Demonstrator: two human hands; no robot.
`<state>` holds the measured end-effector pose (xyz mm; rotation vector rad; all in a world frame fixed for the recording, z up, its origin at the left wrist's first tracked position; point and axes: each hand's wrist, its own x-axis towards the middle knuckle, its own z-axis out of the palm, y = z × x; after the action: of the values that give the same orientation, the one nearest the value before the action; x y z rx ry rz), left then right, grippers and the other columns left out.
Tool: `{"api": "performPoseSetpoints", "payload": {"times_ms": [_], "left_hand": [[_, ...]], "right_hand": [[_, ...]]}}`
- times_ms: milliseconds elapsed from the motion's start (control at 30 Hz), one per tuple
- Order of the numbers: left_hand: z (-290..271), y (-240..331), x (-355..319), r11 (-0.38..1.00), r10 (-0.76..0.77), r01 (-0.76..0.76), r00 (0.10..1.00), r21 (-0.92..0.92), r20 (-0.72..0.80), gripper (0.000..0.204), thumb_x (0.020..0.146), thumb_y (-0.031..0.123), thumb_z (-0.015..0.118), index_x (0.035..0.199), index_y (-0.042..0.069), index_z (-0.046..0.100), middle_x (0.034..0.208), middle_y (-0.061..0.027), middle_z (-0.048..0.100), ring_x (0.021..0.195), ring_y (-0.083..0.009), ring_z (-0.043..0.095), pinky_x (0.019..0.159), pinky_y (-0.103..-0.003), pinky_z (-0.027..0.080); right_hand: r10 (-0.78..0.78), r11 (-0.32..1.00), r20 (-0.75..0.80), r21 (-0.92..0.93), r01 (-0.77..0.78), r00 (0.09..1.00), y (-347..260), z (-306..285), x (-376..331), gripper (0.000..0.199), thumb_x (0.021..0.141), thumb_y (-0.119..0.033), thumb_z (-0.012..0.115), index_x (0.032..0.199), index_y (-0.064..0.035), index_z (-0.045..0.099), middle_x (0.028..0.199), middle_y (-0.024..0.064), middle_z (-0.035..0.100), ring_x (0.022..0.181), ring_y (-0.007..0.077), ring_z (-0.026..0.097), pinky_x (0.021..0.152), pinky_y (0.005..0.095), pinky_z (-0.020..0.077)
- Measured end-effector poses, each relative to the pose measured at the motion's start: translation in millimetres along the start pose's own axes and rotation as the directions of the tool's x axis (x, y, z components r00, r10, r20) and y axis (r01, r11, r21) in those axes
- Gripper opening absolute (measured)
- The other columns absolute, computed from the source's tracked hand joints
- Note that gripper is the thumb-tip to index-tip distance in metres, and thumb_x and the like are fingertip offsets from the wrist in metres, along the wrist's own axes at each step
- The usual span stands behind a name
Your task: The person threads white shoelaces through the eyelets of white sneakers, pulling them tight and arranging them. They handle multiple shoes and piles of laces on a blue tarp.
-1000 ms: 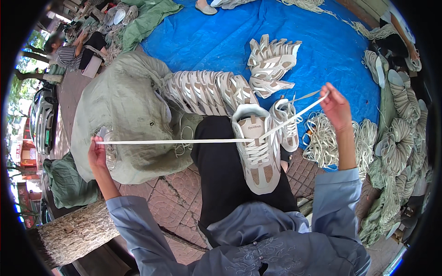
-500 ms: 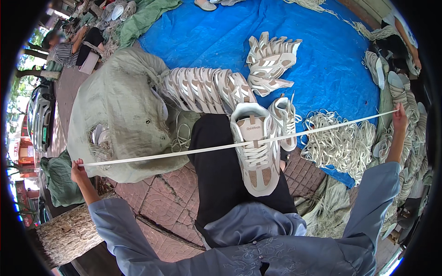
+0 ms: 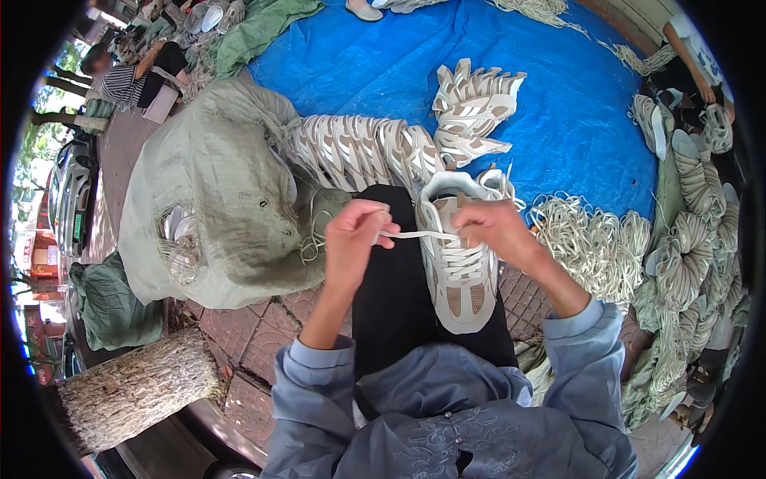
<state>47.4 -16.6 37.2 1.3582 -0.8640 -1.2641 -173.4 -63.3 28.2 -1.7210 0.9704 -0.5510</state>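
A green sack (image 3: 209, 199) bulges at the left, with a row of shoes (image 3: 359, 148) beside it. The left hand (image 3: 357, 239) pinches a white lace (image 3: 415, 235); the right hand (image 3: 496, 227) grips its other end over the shoe (image 3: 459, 271) on the lap. Lace bundles (image 3: 594, 243) lie right, on the blue tarp (image 3: 574, 120).

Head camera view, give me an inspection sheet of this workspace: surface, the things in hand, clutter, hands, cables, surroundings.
Surface: blue tarpaulin spread over reddish brick paving.
Things in hand: beige and white lace-up sneaker on the lap; flat white shoelace stretched across its eyelets.
Clutter: row of matching sneakers, small pile of them, bundles of white laces, bulging grey-green woven sack.
Hands: left hand pinches the lace end; right hand grips the lace at the sneaker.
Cables: nothing seen.
Surroundings: tree stump, seated person in striped top.
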Motion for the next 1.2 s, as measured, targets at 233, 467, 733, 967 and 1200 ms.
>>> {"api": "performPoseSetpoints", "payload": {"times_ms": [233,467,733,967,1200], "left_hand": [[22,-42,-19,0.788,0.204,-0.249,0.969,0.563,0.142,0.005,0.077,0.002,0.056,0.082,0.000,0.057,0.066,-0.0056,0.059,0.056,-0.0095,0.056,0.048,-0.022,0.044],[20,-46,-31,0.636,0.363,-0.417,0.904,0.649,0.225,0.007,0.073,-0.003,0.056,0.077,0.002,0.053,0.067,-0.0118,0.055,0.056,-0.0196,0.056,0.052,-0.030,0.044],[24,-59,-38,0.798,0.301,-0.303,0.949,0.521,0.091,0.004,0.077,-0.003,0.053,0.079,0.001,0.053,0.061,-0.0055,0.054,0.049,-0.0097,0.053,0.046,-0.023,0.042],[33,-62,-42,0.839,0.320,-0.307,0.946,0.449,0.049,0.005,0.077,-0.003,0.052,0.079,0.002,0.051,0.064,-0.0085,0.054,0.048,-0.0131,0.054,0.044,-0.025,0.042],[28,-66,-35,0.091,0.567,-0.651,0.656,0.754,0.498,0.020,0.068,0.001,0.056,0.086,0.003,0.048,0.065,-0.0055,0.049,0.056,-0.0175,0.056,0.045,-0.028,0.045]], "right_hand": [[0.131,0.990,0.067,0.041,-0.134,0.989,-4,30,-15,0.009,0.070,-0.004,0.061,0.079,-0.0022,0.060,0.064,0.0085,0.059,0.049,0.0147,0.058,0.049,0.0281,0.0446],[0.205,0.954,0.067,0.210,-0.214,0.977,-1,39,-20,0.009,0.069,-0.003,0.061,0.078,-0.0013,0.061,0.062,0.0066,0.058,0.047,0.0101,0.056,0.045,0.0239,0.0420],[0.225,0.953,0.026,0.204,-0.225,0.974,-4,44,-24,0.009,0.068,-0.002,0.060,0.078,-0.0013,0.061,0.062,0.0058,0.058,0.048,0.0089,0.055,0.045,0.0233,0.0421],[0.244,0.950,0.016,0.196,-0.242,0.970,-7,47,-24,0.010,0.069,0.004,0.060,0.079,0.0023,0.061,0.076,0.0053,0.062,0.052,0.0085,0.055,0.047,0.0207,0.0442],[0.171,0.954,-0.043,0.259,-0.154,0.984,4,52,-34,0.009,0.067,0.002,0.060,0.075,0.0006,0.061,0.070,0.0073,0.060,0.049,0.0104,0.055,0.044,0.0229,0.0431]]}}
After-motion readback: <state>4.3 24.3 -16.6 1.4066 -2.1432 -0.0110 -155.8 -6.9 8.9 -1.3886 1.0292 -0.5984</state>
